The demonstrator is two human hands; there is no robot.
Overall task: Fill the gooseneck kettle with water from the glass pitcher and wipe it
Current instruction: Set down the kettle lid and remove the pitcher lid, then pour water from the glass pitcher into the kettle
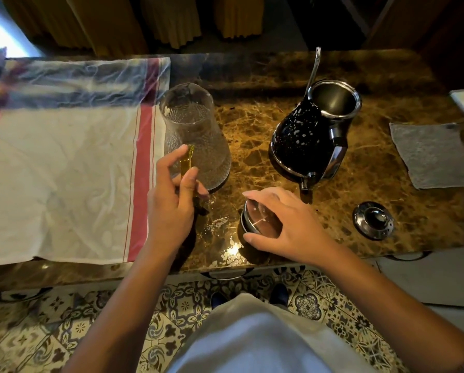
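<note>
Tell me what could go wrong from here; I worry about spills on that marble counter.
1. The left hand grips the glass pitcher by its thin yellow handle alone; a wet handle could slip during lifting.
2. The kettle has a narrow opening, so a fast pour may splash over its side.
3. The right hand holds a round metal lid near the counter edge, where it could be knocked to the floor.

Textured glass pitcher (195,135); glossy speckled metal kettle (303,138).
</note>
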